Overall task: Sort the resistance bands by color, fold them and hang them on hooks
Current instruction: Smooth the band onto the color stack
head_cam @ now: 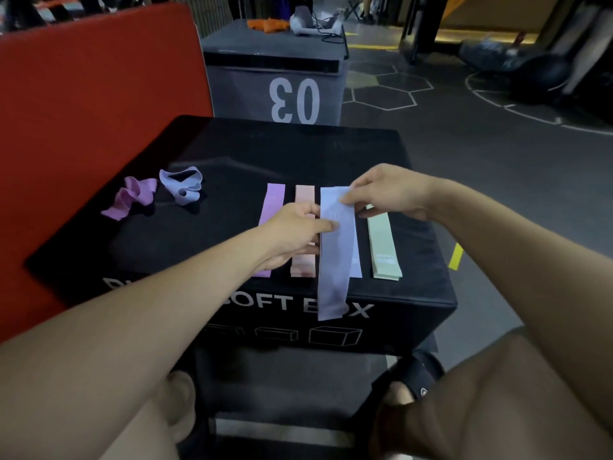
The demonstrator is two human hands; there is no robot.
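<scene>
A flat lavender-blue band [335, 260] hangs over the front edge of the black soft box [205, 234]. My left hand [295, 234] pinches its left edge near the middle and my right hand [388, 190] pinches its top right corner. Another lavender-blue band [356, 260] lies under it on the box. Flat on the box lie a purple band [273, 200], a peach band [303, 260] and a pale green band [384, 250], side by side. At the box's left lie a crumpled purple band [131, 197] and a crumpled lavender-blue band [182, 185].
A red padded block [83, 104] stands to the left. Behind is a grey box [275, 74] marked 03, with orange cloth [267, 25] and a cabled device [313, 23] on top. Dark gym floor lies to the right. My knees are below the box.
</scene>
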